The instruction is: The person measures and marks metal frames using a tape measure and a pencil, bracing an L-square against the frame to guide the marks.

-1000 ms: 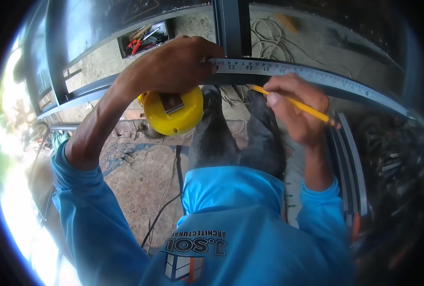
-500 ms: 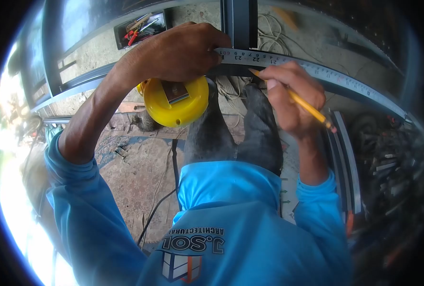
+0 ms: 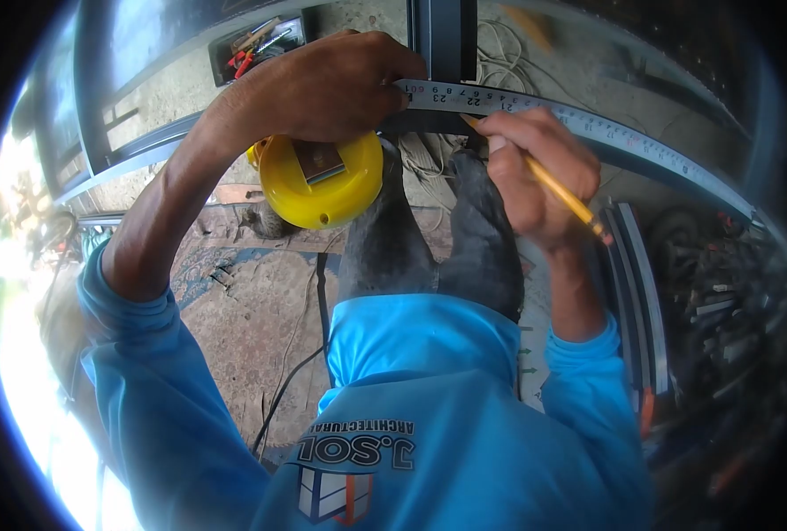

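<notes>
My left hand [image 3: 331, 87] is closed at the top left of centre, its fingers on the near end of a long tape blade [image 3: 570, 119]. Below that hand hangs the yellow tape measure case [image 3: 321, 196]. The blade runs rightward along a dark metal bar [image 3: 433, 120], figures upside down to me, and curves away to the right. In my right hand [image 3: 544, 173], pinched between thumb and fingers, is a yellow pencil [image 3: 560, 192]. Its point is right at the blade's lower edge, near the 22 mark, and its eraser end points down and right.
A dark upright metal profile [image 3: 443, 44] meets the bar at the top. Beyond it stand a black bin of tools [image 3: 256, 49] and a coiled pale cord [image 3: 502, 57]. A worn rug [image 3: 243, 319] and a black cable lie below left; metal lengths [image 3: 643, 292] lie right.
The pencil point has come closer to the lower edge of the tape blade. My left hand keeps its hold, and the whole view has shifted slightly.
</notes>
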Motion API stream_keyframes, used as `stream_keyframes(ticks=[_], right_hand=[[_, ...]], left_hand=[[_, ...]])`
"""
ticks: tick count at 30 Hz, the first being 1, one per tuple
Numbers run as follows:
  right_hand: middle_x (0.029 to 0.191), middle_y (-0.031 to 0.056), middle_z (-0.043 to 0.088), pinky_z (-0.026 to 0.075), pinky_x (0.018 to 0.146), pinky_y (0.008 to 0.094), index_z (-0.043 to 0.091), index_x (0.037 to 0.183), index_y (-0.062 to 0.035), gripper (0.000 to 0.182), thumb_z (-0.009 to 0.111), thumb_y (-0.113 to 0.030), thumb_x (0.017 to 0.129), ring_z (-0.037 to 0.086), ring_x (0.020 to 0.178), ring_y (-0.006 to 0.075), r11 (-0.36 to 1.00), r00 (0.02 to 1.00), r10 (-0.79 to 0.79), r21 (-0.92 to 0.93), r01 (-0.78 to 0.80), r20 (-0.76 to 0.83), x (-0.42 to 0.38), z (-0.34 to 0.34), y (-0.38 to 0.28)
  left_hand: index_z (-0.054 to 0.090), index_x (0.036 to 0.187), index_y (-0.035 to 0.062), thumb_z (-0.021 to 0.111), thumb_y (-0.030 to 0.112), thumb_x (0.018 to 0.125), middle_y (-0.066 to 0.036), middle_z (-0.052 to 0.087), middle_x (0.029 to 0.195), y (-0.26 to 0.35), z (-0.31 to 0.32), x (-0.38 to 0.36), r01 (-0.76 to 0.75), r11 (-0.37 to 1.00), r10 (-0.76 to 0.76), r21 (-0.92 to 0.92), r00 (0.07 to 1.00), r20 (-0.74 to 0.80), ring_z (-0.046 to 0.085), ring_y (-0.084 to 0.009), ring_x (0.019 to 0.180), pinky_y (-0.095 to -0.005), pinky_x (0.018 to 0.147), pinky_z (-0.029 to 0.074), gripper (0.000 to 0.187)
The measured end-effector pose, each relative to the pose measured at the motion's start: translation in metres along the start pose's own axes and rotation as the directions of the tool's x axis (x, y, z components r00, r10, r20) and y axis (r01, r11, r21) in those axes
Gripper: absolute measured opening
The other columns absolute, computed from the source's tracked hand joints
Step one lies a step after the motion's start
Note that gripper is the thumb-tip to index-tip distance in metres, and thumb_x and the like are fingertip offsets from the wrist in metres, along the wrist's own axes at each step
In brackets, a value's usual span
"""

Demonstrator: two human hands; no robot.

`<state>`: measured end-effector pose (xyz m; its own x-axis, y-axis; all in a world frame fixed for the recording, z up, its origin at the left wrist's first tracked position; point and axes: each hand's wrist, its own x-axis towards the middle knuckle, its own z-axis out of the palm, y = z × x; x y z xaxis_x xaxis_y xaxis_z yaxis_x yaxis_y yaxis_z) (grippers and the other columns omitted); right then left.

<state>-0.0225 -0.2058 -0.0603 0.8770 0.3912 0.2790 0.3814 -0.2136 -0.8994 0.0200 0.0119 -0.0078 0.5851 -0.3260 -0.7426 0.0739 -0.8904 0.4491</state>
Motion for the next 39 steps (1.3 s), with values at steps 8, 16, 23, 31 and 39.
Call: stream_keyframes(ticks=[8,16,23,31,39], right_hand=[[0.068,0.0079,0.057,0.046,0.049,0.0226,0.066,0.085,0.0022,0.019,0.061,0.005,0.067,0.057,0.056,0.0129,1.0,1.0,-0.003,-0.012,0.003,-0.001,0.001,-0.001,-0.001],[0.068,0.0083,0.057,0.046,0.049,0.0233,0.065,0.084,0.0027,0.017,0.061,0.006,0.068,0.057,0.055,0.0132,0.999,0.999,0.045,0.021,-0.046,0.006,-0.001,0.002,-0.005],[0.067,0.0076,0.057,0.044,0.048,0.0221,0.065,0.082,0.0026,0.015,0.06,0.004,0.068,0.055,0.054,0.0119,0.999,0.999,0.034,-0.004,-0.034,-0.006,0.0,0.007,-0.005],[0.066,0.0073,0.057,0.043,0.046,0.0214,0.065,0.079,0.003,0.012,0.06,0.004,0.068,0.054,0.053,0.0109,1.0,1.0,0.023,-0.009,-0.024,-0.014,0.0,0.012,-0.005],[0.066,0.0068,0.058,0.042,0.046,0.0212,0.065,0.079,0.0038,0.01,0.061,0.003,0.07,0.053,0.052,0.0109,0.999,0.999,0.036,0.011,-0.036,0.006,0.0,0.015,-0.006]], left_hand=[[0.063,0.117,0.0086,0.054,0.018,0.09,-0.013,0.065,0.103,-0.002,0.0,0.0,-0.048,0.999,0.048,-0.001,0.999,-0.01,0.066,-0.0205,0.082,-0.0334,0.074,0.054,0.03],[0.063,0.116,0.0079,0.053,0.016,0.091,-0.012,0.066,0.102,-0.009,0.008,-0.002,-0.085,0.996,0.086,0.021,0.994,-0.068,0.066,-0.0195,0.079,-0.0328,0.071,0.055,0.028],[0.064,0.115,0.0061,0.053,0.015,0.091,-0.013,0.068,0.101,-0.015,0.011,-0.002,-0.105,0.994,0.108,0.029,0.99,-0.095,0.067,-0.0202,0.076,-0.0321,0.07,0.056,0.028],[0.063,0.116,0.0047,0.052,0.014,0.091,-0.014,0.068,0.101,-0.021,0.012,-0.004,-0.172,0.984,0.176,0.047,0.977,-0.118,0.068,-0.0201,0.079,-0.0325,0.072,0.056,0.029],[0.063,0.116,0.0045,0.052,0.014,0.09,-0.014,0.068,0.101,-0.023,0.01,-0.005,-0.146,0.988,0.149,0.041,0.986,-0.079,0.068,-0.02,0.08,-0.0328,0.071,0.056,0.029]])
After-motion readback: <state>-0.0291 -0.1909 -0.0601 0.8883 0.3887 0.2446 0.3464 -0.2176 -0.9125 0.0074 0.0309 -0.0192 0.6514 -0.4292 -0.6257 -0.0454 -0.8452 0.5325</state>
